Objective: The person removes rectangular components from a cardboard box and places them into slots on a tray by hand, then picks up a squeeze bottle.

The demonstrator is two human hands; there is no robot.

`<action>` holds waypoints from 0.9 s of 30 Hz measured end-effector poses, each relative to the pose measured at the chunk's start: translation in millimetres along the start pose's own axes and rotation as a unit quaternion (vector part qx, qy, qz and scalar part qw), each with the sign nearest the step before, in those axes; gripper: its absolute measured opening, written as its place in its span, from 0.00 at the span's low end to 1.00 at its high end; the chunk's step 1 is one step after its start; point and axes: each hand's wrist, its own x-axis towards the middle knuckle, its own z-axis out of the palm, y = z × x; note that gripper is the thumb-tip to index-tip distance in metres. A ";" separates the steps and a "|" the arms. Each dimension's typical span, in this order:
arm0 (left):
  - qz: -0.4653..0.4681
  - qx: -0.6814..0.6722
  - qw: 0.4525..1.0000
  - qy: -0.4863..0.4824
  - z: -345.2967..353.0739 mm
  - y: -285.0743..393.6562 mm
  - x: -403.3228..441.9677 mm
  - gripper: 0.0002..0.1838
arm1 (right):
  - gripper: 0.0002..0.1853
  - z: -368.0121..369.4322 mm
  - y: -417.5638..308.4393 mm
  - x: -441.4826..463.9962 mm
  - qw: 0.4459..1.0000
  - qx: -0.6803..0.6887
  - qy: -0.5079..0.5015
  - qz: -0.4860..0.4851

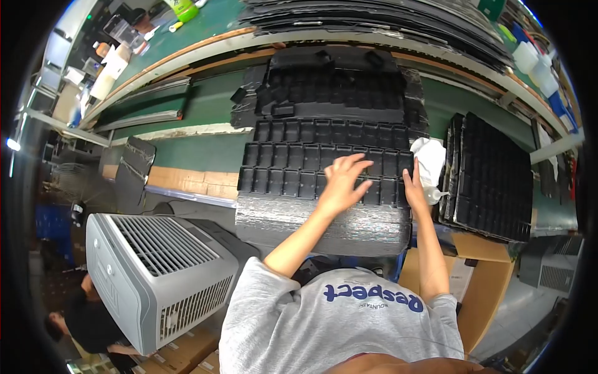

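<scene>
Rows of black rectangular trays [280, 181] lie side by side on a dark board with a shiny striped front part [324, 218]. Over the middle of these rows is my left hand [344, 182], fingers spread, with nothing visible in it. My right hand [412, 185] stands at the right edge of the rows, its fingers stretched up along the side, touching or very near the end tray. Just right of it are a white cloth [428, 159] and a small clear bottle with a nozzle [432, 195]. Behind, more black pieces [330, 90] are heaped on the board.
Stacked black tray panels [492, 177] lean at the right. A shelf [205, 53] crosses above with dark sheets [374, 15]. A grey vented cooler [156, 274] stands at the lower left, an open cardboard box [489, 268] at the lower right. Another person [93, 318] is at the far lower left.
</scene>
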 end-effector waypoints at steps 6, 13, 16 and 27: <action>-0.051 0.108 0.950 0.290 -86.7 -100.8 -29.8 0.21 | 0.33 -8.1 -4.8 -2.7 1.000 -0.003 -0.015 0.017; -0.235 0.156 0.950 0.136 -124.5 -201.1 -45.8 0.27 | 0.36 -1.0 38.7 17.8 0.998 -0.037 0.001 -0.055; -0.187 0.126 0.962 0.152 -125.4 -219.9 -46.4 0.26 | 0.39 -6.8 9.2 1.2 0.999 0.000 -0.013 -0.035; 0.017 0.026 0.957 0.289 -54.7 21.2 -31.5 0.19 | 0.15 -115.7 50.4 -218.2 0.951 0.079 0.223 -0.201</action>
